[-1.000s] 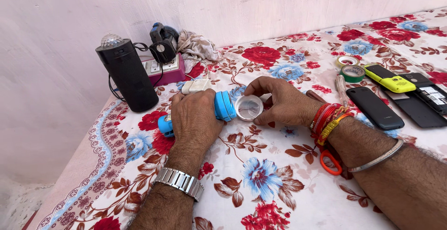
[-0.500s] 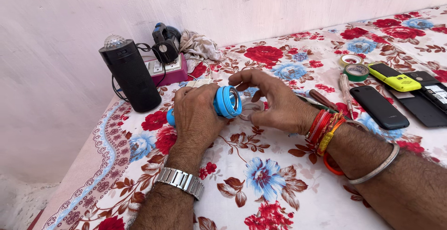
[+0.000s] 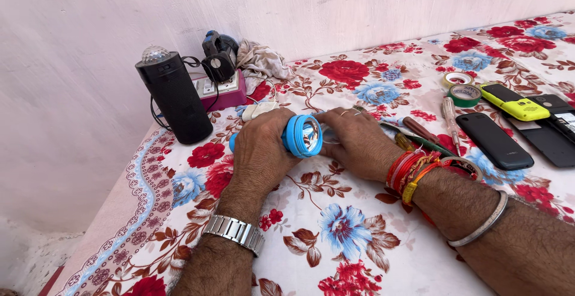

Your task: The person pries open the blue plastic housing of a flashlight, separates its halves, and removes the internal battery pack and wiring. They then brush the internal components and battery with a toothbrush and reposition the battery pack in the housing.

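Where left hand point(image 3: 259, 147) grips blue torch point(image 3: 302, 135), body hidden.

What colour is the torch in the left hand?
Blue torch, with a shiny reflector inside; the head view shows it, held in the left hand.

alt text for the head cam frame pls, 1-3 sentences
A left hand grips a blue flashlight lying on a floral tablecloth, its reflector head facing the camera, while the right hand rests beside it. Phones, tape rolls and a black speaker lie around.
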Action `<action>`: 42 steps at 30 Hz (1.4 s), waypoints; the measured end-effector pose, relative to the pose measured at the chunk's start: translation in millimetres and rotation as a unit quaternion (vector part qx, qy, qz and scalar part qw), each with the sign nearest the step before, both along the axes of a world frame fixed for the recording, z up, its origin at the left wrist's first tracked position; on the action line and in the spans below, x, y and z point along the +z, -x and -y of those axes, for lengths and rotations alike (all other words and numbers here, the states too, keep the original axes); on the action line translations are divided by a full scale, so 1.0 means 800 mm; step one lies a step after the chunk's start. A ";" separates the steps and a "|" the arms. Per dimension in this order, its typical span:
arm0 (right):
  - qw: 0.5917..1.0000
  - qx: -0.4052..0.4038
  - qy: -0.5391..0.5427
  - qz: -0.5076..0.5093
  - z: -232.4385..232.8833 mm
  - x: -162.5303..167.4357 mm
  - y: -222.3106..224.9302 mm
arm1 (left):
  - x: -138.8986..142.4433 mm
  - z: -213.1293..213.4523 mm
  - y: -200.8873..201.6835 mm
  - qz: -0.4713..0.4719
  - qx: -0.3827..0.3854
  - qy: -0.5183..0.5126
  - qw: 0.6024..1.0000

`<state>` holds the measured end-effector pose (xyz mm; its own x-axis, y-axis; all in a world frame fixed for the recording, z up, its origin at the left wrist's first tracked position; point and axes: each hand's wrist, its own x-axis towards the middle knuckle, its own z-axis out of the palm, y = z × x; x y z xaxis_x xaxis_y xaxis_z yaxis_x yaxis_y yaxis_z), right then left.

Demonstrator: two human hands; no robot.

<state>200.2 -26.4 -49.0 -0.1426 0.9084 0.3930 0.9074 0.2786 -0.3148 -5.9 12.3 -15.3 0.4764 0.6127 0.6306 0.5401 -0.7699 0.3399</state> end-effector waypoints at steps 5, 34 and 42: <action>0.982 0.116 -0.047 -0.140 0.018 0.030 -0.004 | 0.001 0.004 -0.016 -0.136 0.063 -0.020 0.989; 0.823 0.066 0.121 -0.551 0.005 0.023 0.017 | 0.018 -0.011 0.012 0.102 -0.063 0.456 0.882; 0.721 0.129 0.117 -0.671 0.000 0.026 0.022 | 0.013 -0.014 0.009 0.210 -0.104 0.529 0.816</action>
<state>182.4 -26.8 -28.4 0.0473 0.9833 0.1756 -0.3292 0.1814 -0.9267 -13.1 23.8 -5.2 0.5175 0.8534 -0.0632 0.0990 0.0136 0.9950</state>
